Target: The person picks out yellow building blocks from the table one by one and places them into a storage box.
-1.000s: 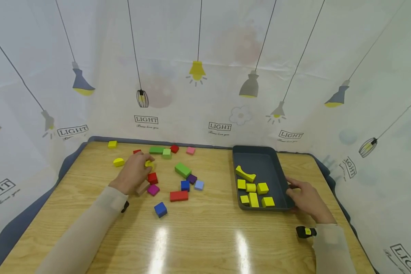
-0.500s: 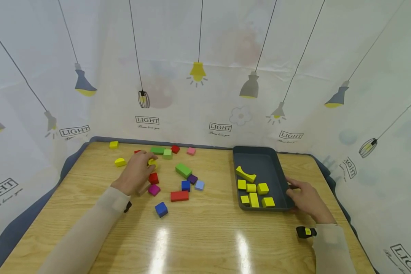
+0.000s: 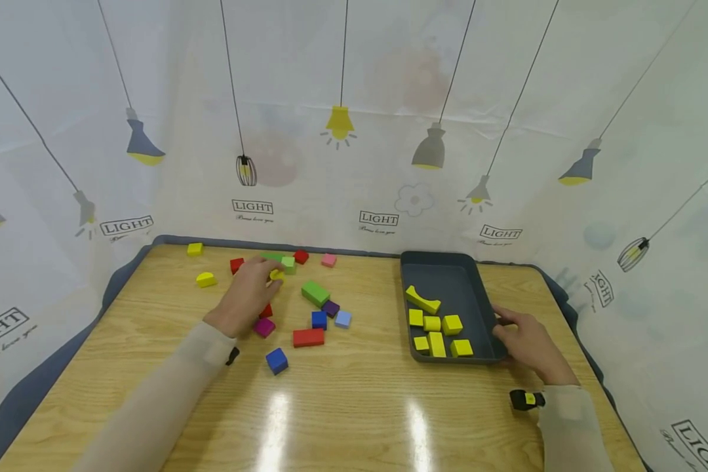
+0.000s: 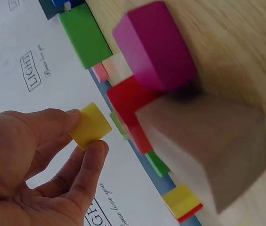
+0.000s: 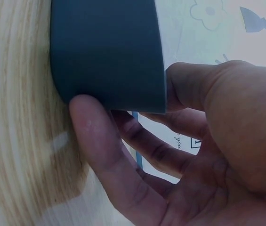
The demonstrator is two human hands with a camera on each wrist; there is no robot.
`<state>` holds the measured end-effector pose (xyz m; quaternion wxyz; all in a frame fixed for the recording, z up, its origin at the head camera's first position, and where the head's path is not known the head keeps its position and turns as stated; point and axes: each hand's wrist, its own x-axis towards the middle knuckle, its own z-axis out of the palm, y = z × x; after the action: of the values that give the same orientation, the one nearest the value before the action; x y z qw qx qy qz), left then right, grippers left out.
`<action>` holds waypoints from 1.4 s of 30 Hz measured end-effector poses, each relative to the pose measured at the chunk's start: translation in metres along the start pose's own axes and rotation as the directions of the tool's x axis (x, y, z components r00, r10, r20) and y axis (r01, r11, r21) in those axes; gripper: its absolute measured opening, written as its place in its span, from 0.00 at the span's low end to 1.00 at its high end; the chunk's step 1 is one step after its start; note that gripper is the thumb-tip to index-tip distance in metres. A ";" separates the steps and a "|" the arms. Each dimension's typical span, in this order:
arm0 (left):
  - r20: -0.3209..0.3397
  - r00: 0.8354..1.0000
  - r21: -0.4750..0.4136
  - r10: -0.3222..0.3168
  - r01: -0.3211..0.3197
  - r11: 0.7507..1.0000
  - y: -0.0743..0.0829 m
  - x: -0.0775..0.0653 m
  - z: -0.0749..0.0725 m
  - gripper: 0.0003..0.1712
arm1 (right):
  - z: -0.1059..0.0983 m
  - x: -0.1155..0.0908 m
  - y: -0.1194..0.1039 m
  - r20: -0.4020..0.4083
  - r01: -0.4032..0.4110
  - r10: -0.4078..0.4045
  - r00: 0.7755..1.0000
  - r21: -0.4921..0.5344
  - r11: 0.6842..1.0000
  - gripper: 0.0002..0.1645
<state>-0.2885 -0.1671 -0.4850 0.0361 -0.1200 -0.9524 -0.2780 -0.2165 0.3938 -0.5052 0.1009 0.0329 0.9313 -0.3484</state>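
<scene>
My left hand point(image 3: 242, 298) pinches a small yellow block point(image 4: 92, 126) between thumb and fingertips, above the loose blocks at the table's left. Near it in the left wrist view are a magenta block point(image 4: 158, 47), a red block point(image 4: 135, 110) and a large brownish block point(image 4: 203, 141). At the right, my right hand point(image 3: 531, 344) grips the side wall of a dark grey tray point(image 3: 448, 272), thumb at the rim and a fingertip low on the outside. Several yellow blocks point(image 3: 452, 324), one of them arched point(image 3: 423, 301), lie in the tray's near part.
Two more yellow blocks lie at the far left, one rounded point(image 3: 206, 280) and one square point(image 3: 195, 249). Between hand and tray sit a green block point(image 3: 315, 294), blue cubes point(image 3: 276, 360) and a long red block point(image 3: 309, 337). A printed cloth point(image 3: 354, 177) hangs behind the table.
My left hand has shifted a little to the right with the yellow block, uncovering more of a red block behind it. The right hand and the tray have stayed put.
</scene>
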 end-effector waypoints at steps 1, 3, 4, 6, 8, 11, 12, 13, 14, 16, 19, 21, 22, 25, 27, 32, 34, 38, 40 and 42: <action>-0.005 1.000 0.003 0.005 -0.005 1.000 0.001 0.001 0.002 0.21 | 0.000 0.000 0.000 0.002 0.000 0.000 1.000 0.007 1.000 0.41; -0.024 0.999 0.016 0.030 -0.029 0.999 0.004 0.002 0.005 0.20 | 0.001 0.000 0.000 0.005 0.003 -0.003 1.000 0.022 1.000 0.41; -0.034 0.999 0.020 0.041 -0.041 0.999 0.006 0.002 0.006 0.20 | 0.001 0.000 0.000 0.006 0.006 -0.006 1.000 0.028 1.000 0.41; -0.056 0.996 0.031 0.066 -0.064 0.997 0.009 0.003 0.009 0.19 | 0.002 0.000 0.000 0.008 0.011 -0.012 1.000 0.040 0.999 0.41; -0.070 0.994 0.031 0.085 -0.083 0.996 0.014 0.003 0.011 0.19 | 0.001 -0.001 0.001 0.010 0.020 -0.020 1.000 0.047 0.999 0.41; -0.075 0.993 0.016 0.091 -0.090 0.996 0.022 0.005 0.015 0.20 | 0.001 -0.002 0.001 0.009 0.024 -0.025 1.000 0.056 0.998 0.40; -0.072 0.993 0.007 0.094 -0.093 0.996 0.025 0.006 0.016 0.19 | 0.001 -0.002 0.001 0.010 0.024 -0.025 1.000 0.058 0.998 0.41; -0.065 0.994 -0.004 0.090 -0.090 0.996 0.029 0.006 0.017 0.20 | 0.001 -0.002 0.001 0.010 0.024 -0.025 1.000 0.059 0.998 0.41; -0.060 0.994 -0.009 0.088 -0.089 0.996 0.032 0.006 0.019 0.20 | 0.001 -0.002 0.001 0.010 0.024 -0.025 1.000 0.059 0.998 0.41; -0.051 0.995 -0.016 0.088 -0.089 0.996 0.040 0.008 0.022 0.20 | 0.001 -0.002 0.000 0.009 0.017 -0.018 1.000 0.059 0.998 0.41; -0.028 0.996 -0.026 0.083 -0.084 0.996 0.050 0.010 0.028 0.21 | 0.000 -0.001 0.000 0.010 0.011 -0.011 1.000 0.053 0.999 0.41; -0.008 0.997 -0.044 0.074 -0.074 0.996 0.057 0.012 0.031 0.22 | 0.001 -0.001 0.000 0.010 0.010 -0.010 1.000 0.049 0.999 0.41; 0.000 0.997 -0.053 0.072 -0.072 0.996 0.061 0.013 0.033 0.23 | 0.001 -0.001 0.000 0.011 0.010 -0.010 1.000 0.048 0.999 0.41; 0.005 0.996 -0.072 0.086 -0.085 0.994 0.072 0.017 0.038 0.23 | 0.001 -0.001 -0.001 0.012 0.014 -0.014 1.000 0.043 0.999 0.41; -0.001 0.994 -0.073 0.111 -0.111 0.991 0.079 0.019 0.041 0.22 | 0.001 -0.002 -0.001 0.012 0.015 -0.015 1.000 0.043 0.999 0.41; -0.010 0.985 -0.055 0.171 -0.171 0.984 0.100 0.026 0.049 0.20 | 0.000 -0.002 -0.001 0.009 0.018 -0.018 1.000 0.032 0.999 0.41; -0.009 0.982 -0.056 0.189 -0.190 0.980 0.109 0.028 0.053 0.20 | 0.000 -0.001 -0.001 0.008 0.016 -0.017 1.000 0.028 0.999 0.41; -0.003 0.971 -0.056 0.240 -0.240 0.969 0.127 0.032 0.062 0.20 | 0.000 -0.001 0.000 0.007 0.007 -0.008 1.000 0.031 0.999 0.41; 0.012 0.966 -0.058 0.258 -0.257 0.965 0.134 0.033 0.067 0.20 | 0.000 0.000 0.000 0.010 0.001 -0.002 1.000 0.038 0.999 0.41; 0.028 0.962 -0.069 0.272 -0.269 0.961 0.140 0.035 0.072 0.20 | 0.000 0.000 0.000 0.013 -0.005 0.005 1.000 0.044 0.999 0.41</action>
<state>-0.2877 -0.0069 -0.4681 0.0523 -0.2553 -0.9181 -0.2986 -0.2165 0.3938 -0.5055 0.1073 0.0351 0.9227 -0.3687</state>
